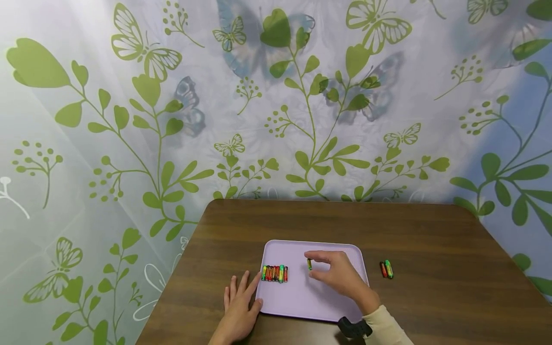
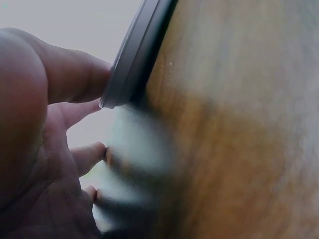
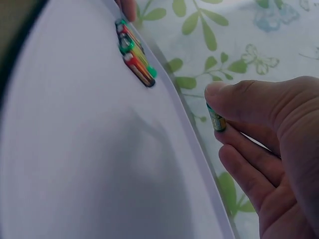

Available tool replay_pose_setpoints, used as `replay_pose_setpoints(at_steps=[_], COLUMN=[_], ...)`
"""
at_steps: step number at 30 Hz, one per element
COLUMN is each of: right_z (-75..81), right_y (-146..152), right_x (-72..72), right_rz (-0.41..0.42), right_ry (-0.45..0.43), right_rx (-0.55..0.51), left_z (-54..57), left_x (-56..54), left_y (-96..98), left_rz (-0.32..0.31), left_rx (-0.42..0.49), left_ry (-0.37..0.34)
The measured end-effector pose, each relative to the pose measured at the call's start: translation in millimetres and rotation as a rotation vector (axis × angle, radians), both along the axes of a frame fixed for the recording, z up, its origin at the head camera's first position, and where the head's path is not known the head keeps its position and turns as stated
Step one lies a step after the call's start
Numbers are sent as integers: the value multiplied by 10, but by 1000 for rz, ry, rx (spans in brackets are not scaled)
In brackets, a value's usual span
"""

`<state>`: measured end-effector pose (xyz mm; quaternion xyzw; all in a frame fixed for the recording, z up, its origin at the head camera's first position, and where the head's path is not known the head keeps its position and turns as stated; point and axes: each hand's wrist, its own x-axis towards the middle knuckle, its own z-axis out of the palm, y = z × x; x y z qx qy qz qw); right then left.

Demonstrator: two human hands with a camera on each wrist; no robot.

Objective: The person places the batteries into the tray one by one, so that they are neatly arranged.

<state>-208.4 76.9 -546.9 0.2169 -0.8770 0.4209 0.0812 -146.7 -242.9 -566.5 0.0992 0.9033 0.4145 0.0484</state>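
My right hand (image 1: 338, 273) pinches a small green-and-yellow battery (image 3: 217, 119) between thumb and fingers, over the right part of a pale purple tray (image 1: 310, 304). At the tray's left side lies a row of several batteries (image 1: 276, 273), red-and-black ones mixed with green ones, set side by side. My left hand (image 1: 239, 309) rests at the tray's left edge with its fingers spread. In the left wrist view its thumb (image 2: 79, 74) touches the tray's rim (image 2: 132, 55).
Right of the tray, a red-and-black battery (image 1: 383, 270) and a green battery (image 1: 389, 269) lie together on the brown wooden table (image 1: 431, 297). Behind the table hangs a curtain (image 1: 302, 120) printed with leaves and butterflies.
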Motion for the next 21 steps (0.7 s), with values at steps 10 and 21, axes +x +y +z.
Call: replay_pose_setpoints(at_steps=[10, 21], right_z=[-170, -320], right_y=[-324, -527], right_x=[-68, -133], right_rz=[62, 81], right_ry=[-6, 88], right_rx=[-33, 98], left_z=[3, -2], left_x=[-3, 16], left_y=[8, 13], left_rz=[-5, -10], left_rx=[-5, -11], left_ry=[0, 11])
